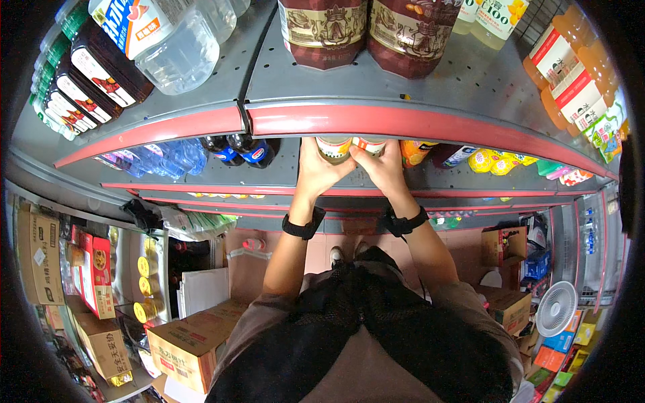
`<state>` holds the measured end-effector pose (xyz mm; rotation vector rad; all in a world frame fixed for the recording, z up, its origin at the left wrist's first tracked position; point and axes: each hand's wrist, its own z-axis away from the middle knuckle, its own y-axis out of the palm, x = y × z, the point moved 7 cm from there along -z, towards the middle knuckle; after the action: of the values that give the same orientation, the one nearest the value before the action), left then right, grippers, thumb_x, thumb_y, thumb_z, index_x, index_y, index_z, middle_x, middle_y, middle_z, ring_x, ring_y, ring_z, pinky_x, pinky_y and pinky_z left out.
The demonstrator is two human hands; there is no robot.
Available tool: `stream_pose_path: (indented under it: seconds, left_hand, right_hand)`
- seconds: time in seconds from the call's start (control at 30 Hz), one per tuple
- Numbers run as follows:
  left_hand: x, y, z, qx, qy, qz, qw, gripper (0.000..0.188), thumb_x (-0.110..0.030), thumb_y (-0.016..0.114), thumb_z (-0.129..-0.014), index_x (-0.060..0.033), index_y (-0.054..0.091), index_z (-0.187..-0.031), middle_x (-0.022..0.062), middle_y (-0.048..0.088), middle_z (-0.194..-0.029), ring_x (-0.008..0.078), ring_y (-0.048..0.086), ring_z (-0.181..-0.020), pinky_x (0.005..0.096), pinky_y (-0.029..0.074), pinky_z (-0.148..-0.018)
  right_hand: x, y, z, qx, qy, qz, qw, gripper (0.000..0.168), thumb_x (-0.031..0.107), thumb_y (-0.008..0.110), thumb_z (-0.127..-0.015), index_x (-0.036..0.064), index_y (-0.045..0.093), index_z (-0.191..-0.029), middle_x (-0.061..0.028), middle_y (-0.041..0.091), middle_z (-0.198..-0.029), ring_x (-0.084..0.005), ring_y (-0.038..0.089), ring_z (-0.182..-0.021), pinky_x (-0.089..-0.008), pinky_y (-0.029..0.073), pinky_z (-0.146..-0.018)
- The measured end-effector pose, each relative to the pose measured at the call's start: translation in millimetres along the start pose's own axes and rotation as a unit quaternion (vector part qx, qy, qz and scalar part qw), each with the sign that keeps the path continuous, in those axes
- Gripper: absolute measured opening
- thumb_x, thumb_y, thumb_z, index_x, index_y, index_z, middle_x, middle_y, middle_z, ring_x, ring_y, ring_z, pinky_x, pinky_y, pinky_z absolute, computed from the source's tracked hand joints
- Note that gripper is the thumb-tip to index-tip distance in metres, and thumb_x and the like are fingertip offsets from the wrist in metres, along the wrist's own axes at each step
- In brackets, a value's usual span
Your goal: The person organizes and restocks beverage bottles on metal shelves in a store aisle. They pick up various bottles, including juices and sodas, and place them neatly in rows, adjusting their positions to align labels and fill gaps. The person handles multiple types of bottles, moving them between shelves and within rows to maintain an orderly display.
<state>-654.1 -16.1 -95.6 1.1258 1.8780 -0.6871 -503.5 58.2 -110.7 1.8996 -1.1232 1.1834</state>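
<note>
Both my hands reach onto the shelf below the wide red-edged one. My left hand [323, 170] is wrapped around a pale drink bottle with a white and yellow label [334, 150]. Beside it, my right hand [380, 166] grips a second labelled bottle [370, 146]; the thumbs nearly meet between the two. The upper shelf hides the bottle tops and most of my fingers. Dark cola bottles with blue labels [255, 151] stand to the left, and an orange drink bottle [415, 152] is close by my right hand.
The upper shelf's red edge [383, 121] crosses just above my hands. Large dark red bottles [323, 35] and a big clear bottle [176, 65] stand on that shelf. A cardboard box [189, 342] is at lower left, another [506, 307] at right near a white fan [557, 308].
</note>
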Motion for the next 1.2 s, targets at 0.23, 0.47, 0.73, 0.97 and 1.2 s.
stream_pose_path:
  seconds: [0.23,0.47,0.73,0.97,1.2]
  left_hand:
    - [15,-4,0,0.014,-0.141,0.036,0.989,0.063,0.004,0.078,-0.073,0.0003,0.059,-0.133,0.0132,0.069,-0.125,0.0235,0.069,-0.114,0.0381,0.055,-0.099]
    - [8,-1,-5,-0.006,-0.109,0.046,0.993,0.068,0.008,0.074,-0.071,-0.0012,0.057,-0.136,0.0128,0.071,-0.125,0.0223,0.069,-0.113,0.0372,0.055,-0.100]
    - [5,-2,-9,-0.031,-0.054,0.046,0.997,0.076,0.005,0.075,-0.072,-0.0014,0.049,-0.143,0.0166,0.070,-0.127,0.0276,0.069,-0.118,0.0400,0.054,-0.103]
    - [-3,-5,-6,-0.017,-0.016,-0.018,1.000,0.082,-0.001,0.081,-0.074,0.0010,0.045,-0.147,0.0207,0.070,-0.131,0.0303,0.069,-0.122,0.0432,0.054,-0.107]
    - [-16,0,-5,-0.011,0.010,-0.052,0.999,0.114,-0.018,0.105,-0.062,0.0026,0.040,-0.153,0.0215,0.065,-0.140,0.0314,0.066,-0.129,0.0437,0.053,-0.110]
  right_hand:
    - [-4,0,2,0.021,0.009,-0.010,1.000,0.056,0.003,0.081,-0.093,0.000,0.052,-0.141,-0.0108,0.067,-0.133,-0.0182,0.066,-0.122,-0.0367,0.053,-0.105]
    - [0,0,2,0.026,-0.027,0.057,0.998,0.067,0.003,0.079,-0.094,0.001,0.042,-0.150,-0.0120,0.061,-0.141,-0.0197,0.062,-0.129,-0.0379,0.051,-0.109]
    - [14,4,-2,0.013,-0.029,0.026,0.999,0.082,0.004,0.082,-0.087,0.002,0.036,-0.155,-0.0147,0.061,-0.143,-0.0247,0.062,-0.132,-0.0412,0.050,-0.112]
    - [76,12,60,-0.019,-0.110,0.281,0.953,0.116,0.018,0.085,-0.085,-0.006,0.009,-0.168,-0.0355,0.038,-0.164,-0.0458,0.042,-0.154,-0.0497,0.036,-0.126]
    - [310,-9,103,-0.146,-0.423,0.424,0.787,0.052,0.014,0.084,-0.081,-0.002,0.068,-0.127,-0.0284,0.067,-0.134,-0.0423,0.068,-0.122,-0.0475,0.055,-0.104]
